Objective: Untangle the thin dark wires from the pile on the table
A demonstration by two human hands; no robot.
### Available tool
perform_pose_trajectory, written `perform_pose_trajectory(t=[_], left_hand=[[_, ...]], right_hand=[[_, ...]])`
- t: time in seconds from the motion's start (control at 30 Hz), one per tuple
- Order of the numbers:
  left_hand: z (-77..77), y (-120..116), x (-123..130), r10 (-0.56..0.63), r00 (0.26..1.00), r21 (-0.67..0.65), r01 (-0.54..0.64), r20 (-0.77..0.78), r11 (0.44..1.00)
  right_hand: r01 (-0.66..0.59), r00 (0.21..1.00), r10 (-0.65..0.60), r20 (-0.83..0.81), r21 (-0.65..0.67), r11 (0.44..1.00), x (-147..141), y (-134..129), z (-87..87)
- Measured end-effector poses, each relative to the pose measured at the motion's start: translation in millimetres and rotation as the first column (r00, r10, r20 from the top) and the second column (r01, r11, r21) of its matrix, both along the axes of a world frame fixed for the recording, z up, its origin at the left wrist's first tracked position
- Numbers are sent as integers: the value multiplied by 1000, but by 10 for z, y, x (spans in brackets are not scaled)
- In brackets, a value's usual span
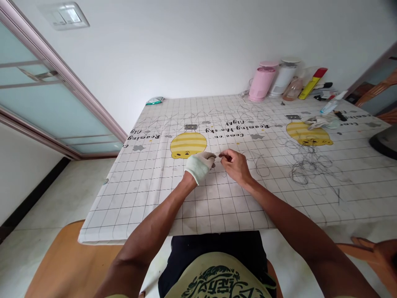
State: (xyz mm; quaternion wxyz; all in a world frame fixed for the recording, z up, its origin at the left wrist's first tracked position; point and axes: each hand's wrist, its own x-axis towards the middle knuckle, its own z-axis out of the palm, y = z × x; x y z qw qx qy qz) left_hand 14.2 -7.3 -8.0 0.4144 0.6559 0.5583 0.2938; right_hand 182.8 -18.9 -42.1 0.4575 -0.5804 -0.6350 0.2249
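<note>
White-gloved left hand (200, 166), fingers bunched, beside bare right hand (235, 165) pinching short dark strand (221, 155) above white grid-printed worktop (139, 198); large tangle of thin dark strands (310, 163) lying unsorted at right.

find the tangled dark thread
The tangled dark thread lies right of the right hand on the gridded tablecloth, below a yellow bear print, in the head view.

Tangled black wire (310, 165) right of right hand (235, 165), seemingly low; bottles (293, 89) crowd far edge.
</note>
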Motion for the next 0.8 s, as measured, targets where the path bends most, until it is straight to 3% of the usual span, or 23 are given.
perform_pose_trajectory(t=[0.5,0.67,0.8], left_hand=[[61,5,-88,-22,999,-3,22,-29,1000],[72,78,-105,15,997,-30,-13,70,999],[148,83,-154,98,984,81,-111,150,991]], right_hand=[[-95,993,79,88,189,977,36,6,-9],[-100,995,103,-19,100,990,64,-1,23],[-12,995,19,-96,77,997,68,13,48]])
